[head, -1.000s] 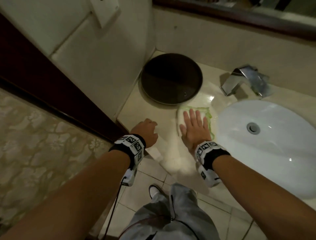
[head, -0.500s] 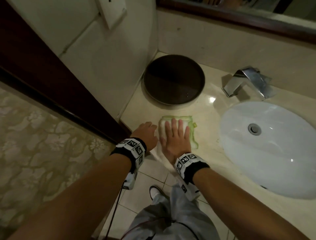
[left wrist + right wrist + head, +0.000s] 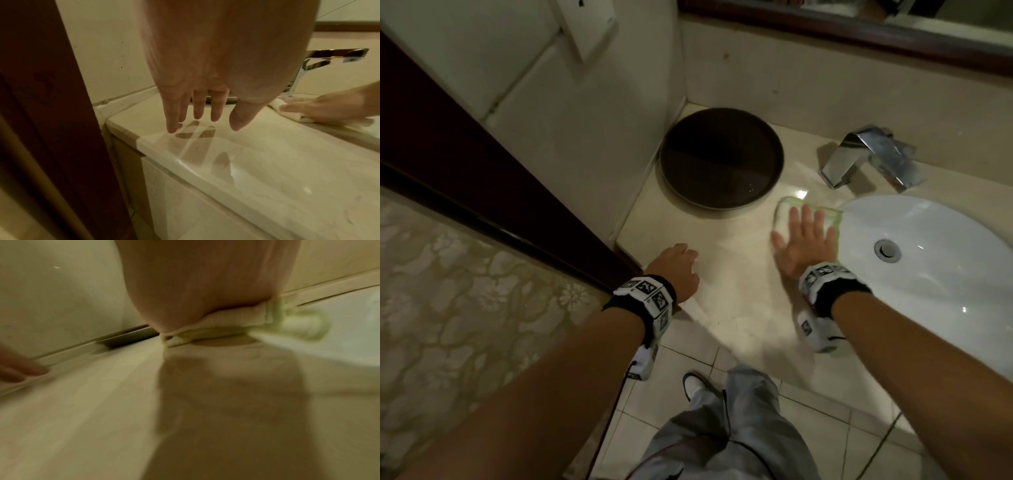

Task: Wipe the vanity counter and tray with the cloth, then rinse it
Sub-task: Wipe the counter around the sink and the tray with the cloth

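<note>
Head view — right hand (image 3: 803,243) flat on cloth (image 3: 784,213), glossy beige counter (image 3: 739,274) btwn tray (image 3: 720,159) & sink (image 3: 945,274).

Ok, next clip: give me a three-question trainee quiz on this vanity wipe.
1. True or false: the right hand presses the cloth flat on the counter.
2. What lies in the round dark tray? A) soap B) a cup C) nothing
3. Fill in: the left hand rests its fingers on the counter's front ____.

Key: 1 true; 2 C; 3 edge.
</note>
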The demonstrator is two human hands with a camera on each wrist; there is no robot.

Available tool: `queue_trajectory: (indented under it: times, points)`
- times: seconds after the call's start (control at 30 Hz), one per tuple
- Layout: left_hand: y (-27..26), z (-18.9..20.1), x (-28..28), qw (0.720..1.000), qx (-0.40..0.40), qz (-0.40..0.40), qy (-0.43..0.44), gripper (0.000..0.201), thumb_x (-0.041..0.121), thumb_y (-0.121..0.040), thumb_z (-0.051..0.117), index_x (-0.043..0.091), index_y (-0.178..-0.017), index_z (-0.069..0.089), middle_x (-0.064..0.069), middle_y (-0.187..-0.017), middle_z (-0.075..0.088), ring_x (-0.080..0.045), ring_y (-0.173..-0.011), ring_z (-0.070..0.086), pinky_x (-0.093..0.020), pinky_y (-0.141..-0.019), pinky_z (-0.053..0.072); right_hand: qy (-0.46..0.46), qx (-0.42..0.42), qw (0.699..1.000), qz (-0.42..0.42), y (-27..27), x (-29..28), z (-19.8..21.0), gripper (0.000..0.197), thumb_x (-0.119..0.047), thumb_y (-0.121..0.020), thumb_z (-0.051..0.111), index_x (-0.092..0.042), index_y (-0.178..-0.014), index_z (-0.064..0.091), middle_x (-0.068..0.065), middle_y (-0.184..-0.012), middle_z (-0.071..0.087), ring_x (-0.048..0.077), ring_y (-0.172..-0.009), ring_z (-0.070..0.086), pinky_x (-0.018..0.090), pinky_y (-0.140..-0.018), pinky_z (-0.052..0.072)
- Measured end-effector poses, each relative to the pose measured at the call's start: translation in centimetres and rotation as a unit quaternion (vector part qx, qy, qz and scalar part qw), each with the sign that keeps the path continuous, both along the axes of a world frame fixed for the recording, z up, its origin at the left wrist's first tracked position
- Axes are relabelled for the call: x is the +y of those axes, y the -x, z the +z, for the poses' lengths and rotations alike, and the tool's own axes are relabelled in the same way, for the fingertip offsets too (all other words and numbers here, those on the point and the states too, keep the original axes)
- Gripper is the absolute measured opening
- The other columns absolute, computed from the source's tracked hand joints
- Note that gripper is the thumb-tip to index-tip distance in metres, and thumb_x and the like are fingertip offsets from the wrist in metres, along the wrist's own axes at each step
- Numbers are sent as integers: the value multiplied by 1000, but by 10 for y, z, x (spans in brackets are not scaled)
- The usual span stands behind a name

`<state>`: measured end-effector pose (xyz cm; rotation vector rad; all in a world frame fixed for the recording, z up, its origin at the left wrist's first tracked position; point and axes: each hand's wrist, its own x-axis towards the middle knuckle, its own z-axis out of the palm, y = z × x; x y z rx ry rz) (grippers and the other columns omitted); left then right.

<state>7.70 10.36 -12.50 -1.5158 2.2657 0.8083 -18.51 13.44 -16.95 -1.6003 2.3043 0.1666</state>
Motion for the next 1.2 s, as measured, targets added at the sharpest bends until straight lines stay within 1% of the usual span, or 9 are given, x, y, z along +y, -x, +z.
queue_trajectory:
  times: [0.1, 0.2, 0.27, 0.4, 0.6, 0.73, 0.93, 1.07, 1.2]
  points:
    - [-2, -1, 0, 1000, 0, 1, -3, 52, 28, -95, 46, 17, -145, 36, -4, -157, 23, -24, -142, 26, -38, -116, 25, -5, 1, 1000, -23, 10, -4, -1, 70, -57, -97, 7, -21, -155, -8, 6, -162, -16, 31, -149, -12, 53, -120, 1]
    - [-4, -2, -2, 1000, 5, 11, 1, 53, 27, -95, 46, 17, -146, 35, -3, -158, 22, -24, -142, 25, -38, -117, 24, -14, -9, 999, -28, -7, -4, 2, 68, -52, -99, 9, -18, -155, -7, 9, -162, -15, 33, -148, -14, 56, -119, 0]
    - [-4, -3, -3, 1000, 7, 25, 7, 54, 27, -95, 47, 18, -147, 34, -3, -158, 21, -23, -144, 21, -38, -118, 22, -18, -6, 1000, 8, -24, 2, 3, 67, -51, -100, 8, -18, -155, -8, 9, -162, -15, 34, -148, -14, 55, -119, -2]
    - [2, -3, -4, 999, 15, 35, 27, 58, 36, -93, 50, 21, -147, 34, -1, -159, 21, -21, -146, 16, -38, -118, 22, -4, -8, 992, 128, -52, 20, 0, 66, -51, -100, 9, -19, -155, -5, 8, -163, -12, 32, -148, -15, 54, -119, -5]
    - [11, -1, -15, 999, -18, 31, 29, 64, 40, -93, 47, 25, -151, 25, 0, -162, 7, -22, -149, 6, -42, -118, 22, -1, -30, 985, 171, -33, 15, 0, 66, -54, -99, 10, -24, -155, -5, 3, -163, -13, 25, -149, -17, 51, -120, -4]
    - [17, 4, -23, 999, -38, 22, -16, 68, 45, -94, 45, 28, -153, 17, 3, -163, -3, -27, -149, -1, -48, -118, 21, 9, -14, 988, 152, -5, -17, -2, 64, -52, -99, 12, -25, -155, -2, 1, -164, -9, 25, -150, -12, 50, -120, -4]
    - [22, 7, -22, 996, -66, -7, -59, 70, 47, -94, 44, 29, -154, 12, 5, -162, -6, -29, -149, -4, -46, -118, 17, -4, 6, 991, 134, 41, -57, 4, 63, -53, -99, 7, -28, -155, -6, -2, -163, -14, 21, -149, -15, 49, -120, -6]
    - [22, 9, -24, 995, -75, -17, -56, 70, 46, -94, 44, 29, -154, 13, 4, -163, -5, -29, -149, -3, -46, -116, 18, -8, -7, 993, 118, 43, -62, 3, 63, -53, -99, 7, -27, -155, -6, -1, -163, -15, 22, -149, -18, 50, -120, -8]
    - [24, 8, -22, 994, -94, -37, -40, 74, 53, -94, 46, 27, -154, 12, 2, -163, -5, -32, -148, -1, -46, -116, 19, -5, -3, 994, 106, 27, -47, -1, 64, -51, -99, 8, -23, -156, -4, 4, -163, -12, 29, -149, -15, 54, -119, -6]
